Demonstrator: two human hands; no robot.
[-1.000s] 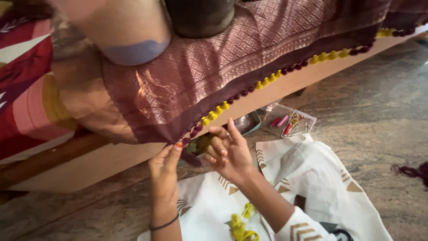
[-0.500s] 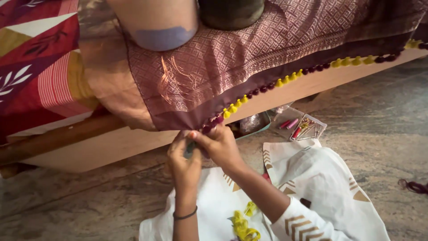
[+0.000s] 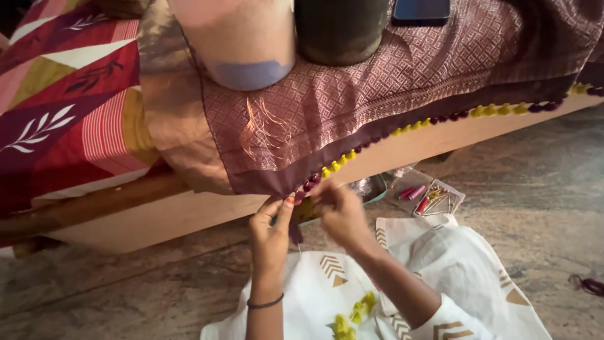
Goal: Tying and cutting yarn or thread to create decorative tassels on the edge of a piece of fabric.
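A maroon patterned cloth hangs over a wooden bench edge, with a row of yellow and maroon tassel balls along its hem. My left hand pinches the hem's lower corner between thumb and fingers. Just to its right, my right hand has its fingers closed at the last tassels; what it holds is too small to see. Both hands touch the cloth's border.
On the bench stand a pale cylinder and a dark one, with a phone behind. A clear box of small items lies on the stone floor. Yellow thread bits rest on my white garment.
The view has shifted so the cloth corner sits more to the right. My hands have stayed together at the hem, the right hand closing tighter on the tassel end.
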